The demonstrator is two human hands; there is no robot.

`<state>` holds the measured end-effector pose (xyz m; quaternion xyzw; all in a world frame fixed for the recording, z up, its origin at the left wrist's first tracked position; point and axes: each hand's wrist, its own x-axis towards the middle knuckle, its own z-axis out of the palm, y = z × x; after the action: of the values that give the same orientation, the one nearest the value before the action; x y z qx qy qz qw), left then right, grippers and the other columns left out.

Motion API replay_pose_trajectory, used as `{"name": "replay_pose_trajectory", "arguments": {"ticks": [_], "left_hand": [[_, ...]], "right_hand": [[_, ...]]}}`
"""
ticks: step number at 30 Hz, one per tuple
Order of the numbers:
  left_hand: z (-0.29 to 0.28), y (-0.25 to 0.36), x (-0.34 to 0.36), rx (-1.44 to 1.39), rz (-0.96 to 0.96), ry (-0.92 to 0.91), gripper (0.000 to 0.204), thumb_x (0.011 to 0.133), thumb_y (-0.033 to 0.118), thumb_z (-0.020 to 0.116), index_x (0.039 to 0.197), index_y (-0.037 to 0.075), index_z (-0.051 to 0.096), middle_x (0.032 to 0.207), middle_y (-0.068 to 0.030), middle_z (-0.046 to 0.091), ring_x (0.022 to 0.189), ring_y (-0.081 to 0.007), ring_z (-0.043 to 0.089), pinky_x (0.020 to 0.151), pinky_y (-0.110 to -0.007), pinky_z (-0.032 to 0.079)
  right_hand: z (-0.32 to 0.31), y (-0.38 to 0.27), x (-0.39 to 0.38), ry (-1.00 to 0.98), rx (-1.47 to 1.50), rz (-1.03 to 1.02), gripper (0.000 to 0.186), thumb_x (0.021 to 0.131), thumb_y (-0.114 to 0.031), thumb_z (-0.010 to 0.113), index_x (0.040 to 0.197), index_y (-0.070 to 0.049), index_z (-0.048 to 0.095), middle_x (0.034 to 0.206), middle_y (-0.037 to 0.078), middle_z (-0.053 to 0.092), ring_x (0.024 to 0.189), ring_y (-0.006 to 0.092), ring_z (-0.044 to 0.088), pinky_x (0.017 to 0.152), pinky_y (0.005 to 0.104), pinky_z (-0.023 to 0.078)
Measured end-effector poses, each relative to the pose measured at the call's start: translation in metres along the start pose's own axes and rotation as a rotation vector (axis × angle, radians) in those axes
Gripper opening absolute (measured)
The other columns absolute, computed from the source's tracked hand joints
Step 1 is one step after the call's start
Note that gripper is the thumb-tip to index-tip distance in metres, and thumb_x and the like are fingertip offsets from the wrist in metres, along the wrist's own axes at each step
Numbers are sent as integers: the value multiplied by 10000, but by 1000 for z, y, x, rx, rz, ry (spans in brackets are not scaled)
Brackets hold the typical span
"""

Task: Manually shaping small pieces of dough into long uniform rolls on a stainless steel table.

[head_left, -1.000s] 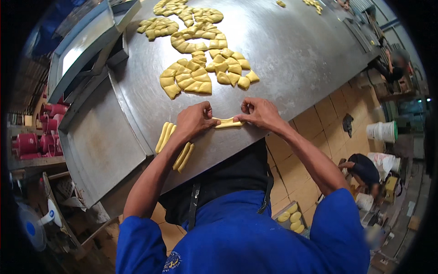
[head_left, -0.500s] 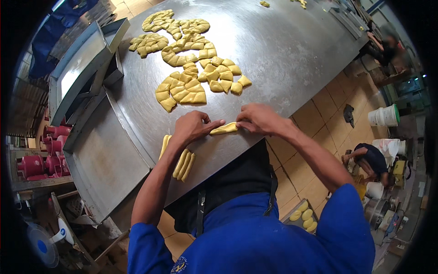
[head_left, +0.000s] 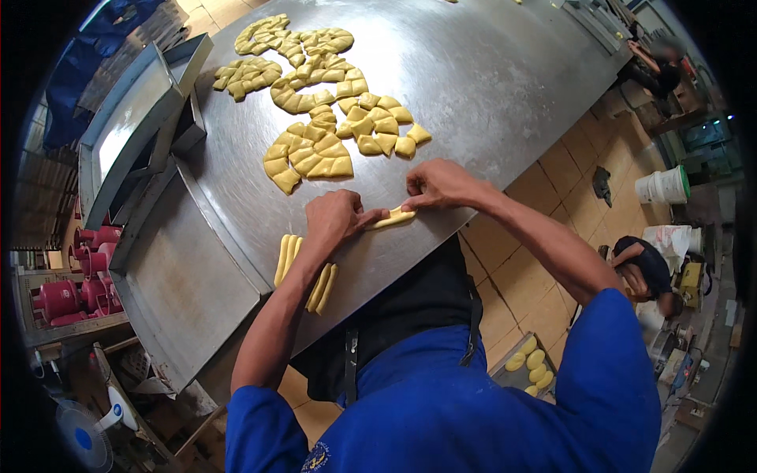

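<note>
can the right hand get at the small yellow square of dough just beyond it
Probably yes: nothing visible stands between the right hand and the small yellow square of dough on the shiny metal table, though its thumb appears to touch the long yellow dough strip.

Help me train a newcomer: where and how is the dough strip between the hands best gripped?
Probably pinch the dough strip at both ends, the left hand from the left, the right hand from the right: it lies long and narrow between them.
</note>
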<state>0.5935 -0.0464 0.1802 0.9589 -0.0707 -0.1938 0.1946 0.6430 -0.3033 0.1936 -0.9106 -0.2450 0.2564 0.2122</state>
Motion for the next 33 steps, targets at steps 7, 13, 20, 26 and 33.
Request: {"name": "replay_pose_trajectory", "arguments": {"ticks": [7, 13, 20, 26, 33], "left_hand": [[-2, 12, 1, 98, 37, 38, 761, 741, 813, 762, 752, 52, 773, 705, -165, 726, 706, -342, 735, 649, -472, 534], [4, 5, -6, 10, 40, 53, 795, 705, 850, 756, 772, 59, 786, 717, -176, 733, 710, -355, 737, 635, -470, 533], [9, 9, -4, 103, 2, 117, 782, 704, 819, 770, 724, 37, 756, 699, -190, 721, 715, -357, 742, 628, -471, 516], [15, 1, -8, 36, 26, 249, 764, 711, 830, 769, 733, 66, 756, 699, -143, 726, 688, -320, 722, 655, -442, 532], [8, -1, -7, 21, -14, 165, 778, 704, 834, 771, 768, 58, 779, 718, -147, 734, 715, -315, 727, 661, -438, 530]], "right_hand": [[7, -7, -4, 43, -80, 28, 496, 786, -543, 863, 845, -74, 711, 781, 113, 710, 767, 321, 691, 678, 469, 502], [8, -4, -7, 53, -43, 39, 511, 797, -574, 849, 869, -87, 709, 808, 113, 715, 834, 351, 704, 711, 474, 513], [8, -8, -13, 85, -43, 74, 517, 823, -593, 825, 896, -96, 703, 823, 116, 711, 832, 337, 705, 724, 483, 516], [24, -4, -17, 272, -17, 19, 551, 818, -633, 810, 900, -97, 710, 810, 119, 715, 820, 335, 713, 740, 479, 527], [29, -10, -17, 368, -22, -13, 577, 816, -663, 795, 864, -96, 700, 789, 112, 719, 801, 326, 725, 718, 464, 537]]}}
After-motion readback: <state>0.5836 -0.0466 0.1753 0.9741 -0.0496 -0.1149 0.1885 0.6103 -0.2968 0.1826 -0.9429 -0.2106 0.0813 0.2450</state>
